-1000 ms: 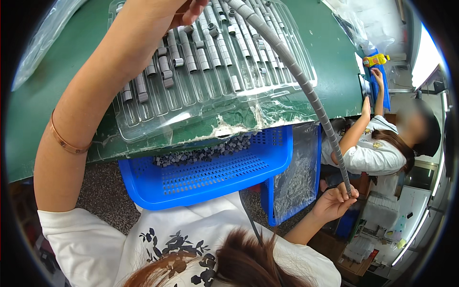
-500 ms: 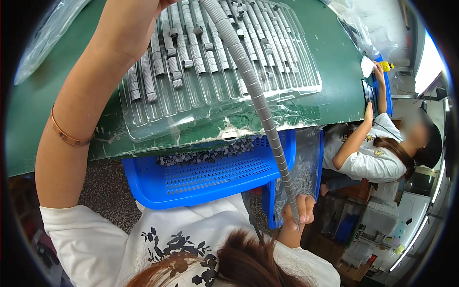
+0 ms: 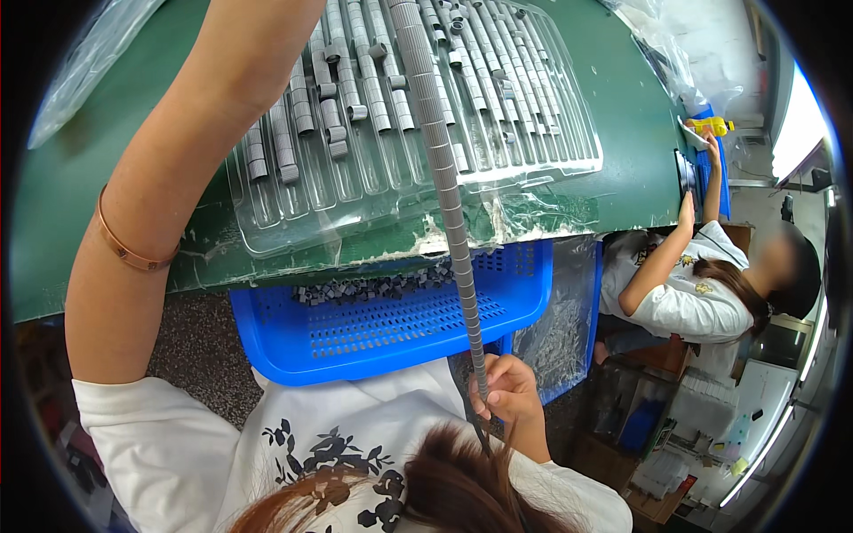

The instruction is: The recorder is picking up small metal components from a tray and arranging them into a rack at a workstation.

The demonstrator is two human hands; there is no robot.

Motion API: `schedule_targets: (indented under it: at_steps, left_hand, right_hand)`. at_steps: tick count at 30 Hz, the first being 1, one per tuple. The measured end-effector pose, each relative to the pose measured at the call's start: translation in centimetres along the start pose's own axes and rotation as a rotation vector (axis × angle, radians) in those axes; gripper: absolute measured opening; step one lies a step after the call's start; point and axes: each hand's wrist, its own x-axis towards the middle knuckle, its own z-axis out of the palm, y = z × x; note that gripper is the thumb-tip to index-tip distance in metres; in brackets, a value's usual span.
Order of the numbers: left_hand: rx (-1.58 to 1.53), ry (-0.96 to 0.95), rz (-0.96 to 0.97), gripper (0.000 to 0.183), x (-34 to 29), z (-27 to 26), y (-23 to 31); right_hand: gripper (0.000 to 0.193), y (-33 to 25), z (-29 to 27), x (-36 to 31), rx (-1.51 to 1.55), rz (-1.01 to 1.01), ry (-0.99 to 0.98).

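A long grey segmented rod (image 3: 442,169) runs from the top edge, over a tray and a basket, down toward my body. My right hand (image 3: 511,391) pinches its lower end between thumb and fingers. My left forearm (image 3: 191,133), with a copper-coloured bangle, reaches up past the top edge, so my left hand is out of sight. Under the rod lies a clear grooved plastic tray (image 3: 355,173). Its channels hold rows of short grey curved pieces (image 3: 366,84), some sitting loose on top of others.
The green tabletop (image 3: 107,186) has a chipped front edge. Below it sits a blue perforated basket (image 3: 382,342) with many small grey pieces at its far side. Plastic sheeting (image 3: 93,62) lies at far left. At the right, another person (image 3: 684,275) works at the table beside a yellow bottle (image 3: 711,126).
My right hand has moved left with the rod's lower end, so the rod hangs steeper. Its grip has loosened from a fist to a pinch. The left hand has left the view at the top.
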Motion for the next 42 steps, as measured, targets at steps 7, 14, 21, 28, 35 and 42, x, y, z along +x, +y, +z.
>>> schedule_targets:
  at_steps: [7, 14, 21, 28, 35, 42]
  left_hand:
    - [0.039, 0.014, 0.001, 0.022, 0.0, -0.1, -0.3]
    - [0.066, 0.05, 0.01, 0.023, 0.4, -0.4, -1.6]
    - [0.121, -0.07, 0.076, 0.024, -0.2, -0.1, -1.0]
    - [0.14, -0.088, -0.006, 0.024, -0.3, 0.1, -1.1]
    - [0.179, -0.098, 0.028, 0.025, -0.4, 0.2, -0.7]
    - [0.158, -0.176, 0.019, 0.025, -0.5, 0.2, -0.3]
  right_hand:
    - [0.018, 0.6, -0.3, 0.1, 0.049, 0.001, 0.059]
    - [0.02, 0.9, -0.4, 0.1, 0.037, 0.027, 0.04]
    - [0.023, 1.6, -0.5, -0.7, 0.074, 0.139, 0.019]
    - [0.021, 2.3, -0.6, -1.0, 0.142, 0.194, 0.013]
    - [0.02, 2.2, -0.2, -1.0, 0.121, 0.229, 0.06]
    - [0.02, 2.4, -0.3, -1.0, 0.141, 0.252, 0.054]
